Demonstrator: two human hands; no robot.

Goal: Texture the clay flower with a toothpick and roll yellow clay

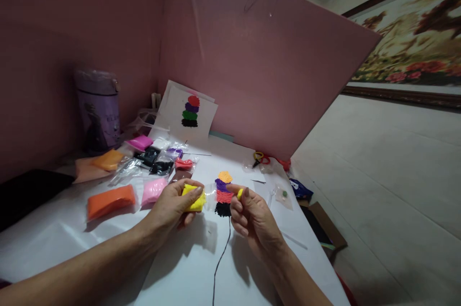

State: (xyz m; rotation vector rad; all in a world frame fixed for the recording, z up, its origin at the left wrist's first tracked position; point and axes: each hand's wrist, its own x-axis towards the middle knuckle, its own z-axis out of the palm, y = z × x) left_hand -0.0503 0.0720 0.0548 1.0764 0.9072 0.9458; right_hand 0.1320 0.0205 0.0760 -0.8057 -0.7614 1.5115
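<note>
My left hand (176,202) is closed round a clear packet of yellow modelling clay (194,199), held above the table. Between the thumb and forefinger of my right hand (255,214) is a small yellow clay piece (240,194). Beneath and between the hands lies a white paper (180,267) with a stack of textured clay patches: an orange-yellow patch (225,177) at the top, then a purple patch (222,185), a red patch (224,196) and a black patch (223,209). A thin black line (215,272) runs down from the black one. My right hand partly covers the patches.
Left on the table lie clay packets, among them orange (111,201), pink (154,191) and black (161,167). A paper with coloured patches (201,104) leans at the back, near a purple canister (98,111). Scissors (260,158) and a small clear bag (283,196) lie right.
</note>
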